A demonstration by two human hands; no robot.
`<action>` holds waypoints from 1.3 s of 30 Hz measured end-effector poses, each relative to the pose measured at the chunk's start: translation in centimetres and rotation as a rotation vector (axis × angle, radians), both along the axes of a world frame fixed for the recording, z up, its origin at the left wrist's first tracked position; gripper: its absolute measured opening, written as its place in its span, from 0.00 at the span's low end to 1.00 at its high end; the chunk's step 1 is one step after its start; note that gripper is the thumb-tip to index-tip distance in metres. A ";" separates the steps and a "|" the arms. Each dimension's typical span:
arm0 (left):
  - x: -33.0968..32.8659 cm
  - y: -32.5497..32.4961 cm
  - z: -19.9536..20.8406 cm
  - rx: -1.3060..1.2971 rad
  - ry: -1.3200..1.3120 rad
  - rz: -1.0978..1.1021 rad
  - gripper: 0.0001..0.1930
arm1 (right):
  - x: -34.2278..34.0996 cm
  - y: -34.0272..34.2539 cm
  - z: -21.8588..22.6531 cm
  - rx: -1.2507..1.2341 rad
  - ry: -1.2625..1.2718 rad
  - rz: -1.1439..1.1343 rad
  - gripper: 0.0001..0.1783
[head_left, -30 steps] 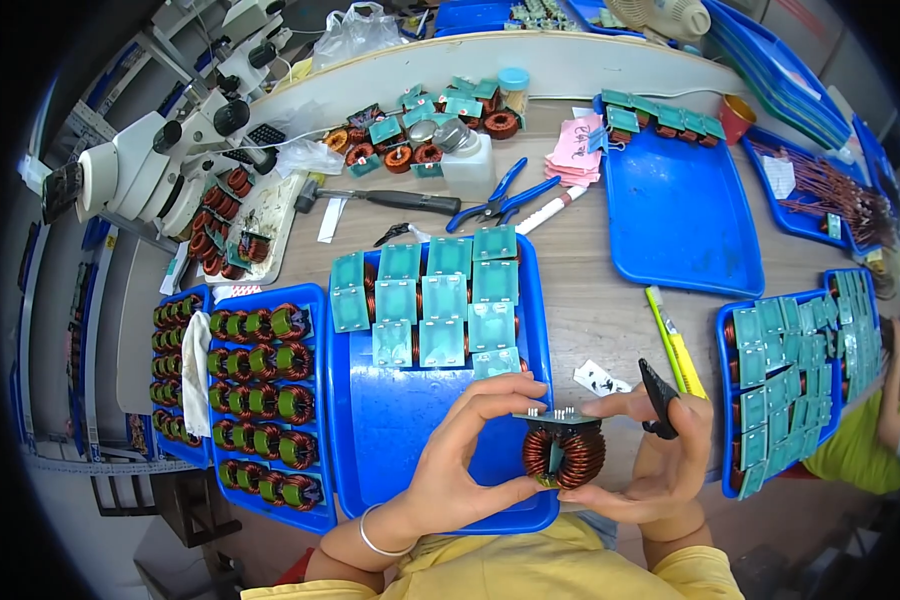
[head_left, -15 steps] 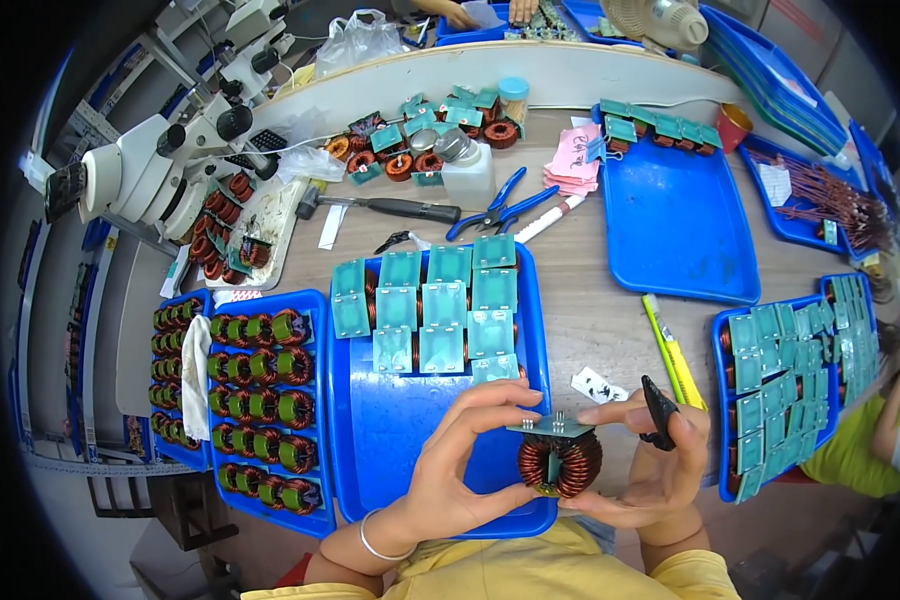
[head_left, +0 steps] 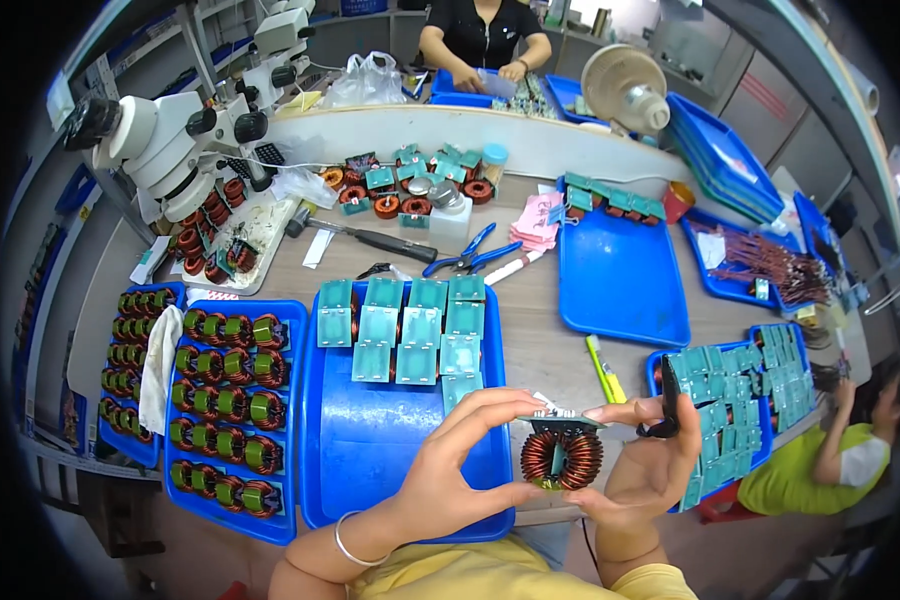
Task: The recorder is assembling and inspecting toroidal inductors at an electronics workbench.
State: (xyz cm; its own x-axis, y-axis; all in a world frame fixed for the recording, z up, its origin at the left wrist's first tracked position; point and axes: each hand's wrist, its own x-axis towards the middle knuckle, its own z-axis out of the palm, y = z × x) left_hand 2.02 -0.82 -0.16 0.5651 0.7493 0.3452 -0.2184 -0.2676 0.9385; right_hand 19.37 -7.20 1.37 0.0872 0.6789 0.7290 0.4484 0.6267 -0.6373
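Note:
A copper-wound toroidal coil (head_left: 576,462) with a small circuit board (head_left: 564,424) on top is held upright between my two hands. My left hand (head_left: 455,462) grips its left side, fingertips at the board and thumb low on the winding. On the other side my right hand (head_left: 638,475) pinches it, with a finger at the board's edge and the thumb at the bottom. A black slim tool (head_left: 667,402), its kind unclear, is also tucked in the right-hand fingers. Just left and beyond lies a blue tray (head_left: 370,450) partly filled with green-board coils (head_left: 417,362).
Trays of wound coils (head_left: 232,402) stand at the left, board-topped coils (head_left: 718,400) at the right. A blue tray (head_left: 625,285), yellow cutter (head_left: 603,368), blue-handled pliers (head_left: 470,256) and hammer (head_left: 370,238) lie beyond. A microscope (head_left: 160,150) stands at back left; other people sit nearby.
My view has tipped up and shifted right, bringing more of the person across the bench into sight. The held coil has tilted, so its board now shows nearly edge-on.

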 end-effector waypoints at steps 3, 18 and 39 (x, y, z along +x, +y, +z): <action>-0.4 -0.1 1.0 0.052 -0.026 0.002 0.29 | -0.2 -0.3 0.9 0.043 -0.020 -0.013 0.58; -0.1 -1.0 3.6 0.171 -0.042 -0.041 0.33 | -0.3 -1.9 4.2 0.118 -0.073 -0.107 0.59; 0.1 0.1 2.5 0.313 0.123 0.177 0.31 | 1.1 0.3 0.1 0.071 -0.014 0.003 0.70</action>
State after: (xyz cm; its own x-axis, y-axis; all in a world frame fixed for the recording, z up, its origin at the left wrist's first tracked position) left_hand 2.12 -0.73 2.35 0.4878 0.7079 0.5108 -0.0337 -0.5694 0.8214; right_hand 20.48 -6.93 1.51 0.0745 0.6257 0.7765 0.4552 0.6714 -0.5848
